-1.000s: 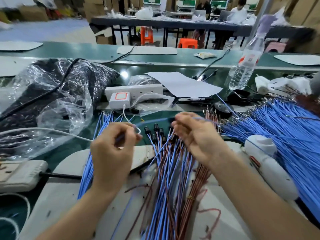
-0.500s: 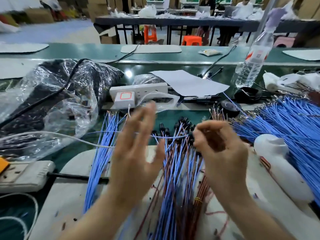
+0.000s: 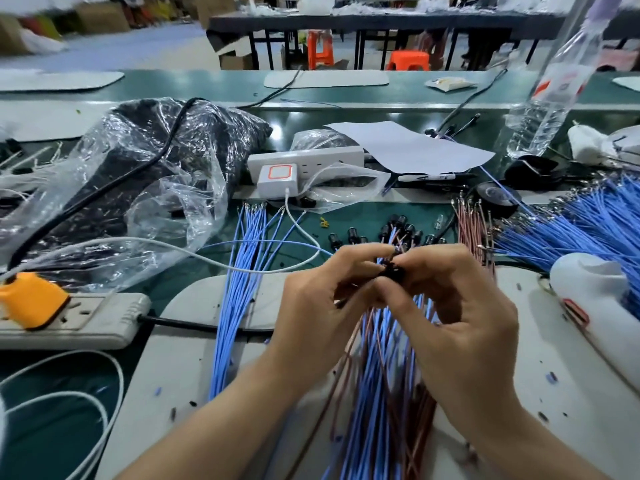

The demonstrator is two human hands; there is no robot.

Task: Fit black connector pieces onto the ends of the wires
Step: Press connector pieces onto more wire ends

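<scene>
My left hand [image 3: 322, 299] and my right hand [image 3: 460, 306] meet fingertip to fingertip above the middle wire bundle. Between them sits a small black connector piece [image 3: 393, 273], and both hands pinch around it and the wire ends there. Which hand holds the wire is hidden by the fingers. Under my hands lies a bundle of blue and brown wires [image 3: 384, 386] whose far ends carry several black connectors [image 3: 398, 226]. A loose row of bare blue wires [image 3: 239, 289] lies to the left.
A big heap of blue wires [image 3: 588, 230] and a white tool [image 3: 595, 299] lie to the right. A crumpled plastic bag [image 3: 138, 188], a white power strip [image 3: 304, 161], a second strip with an orange plug [image 3: 69, 317], and a water bottle [image 3: 550, 98] surround the white mat [image 3: 194, 358].
My left hand, open and spread half a second ago, has come right and pinched in against my right hand's fingertips. Both hands now work at one black connector.
</scene>
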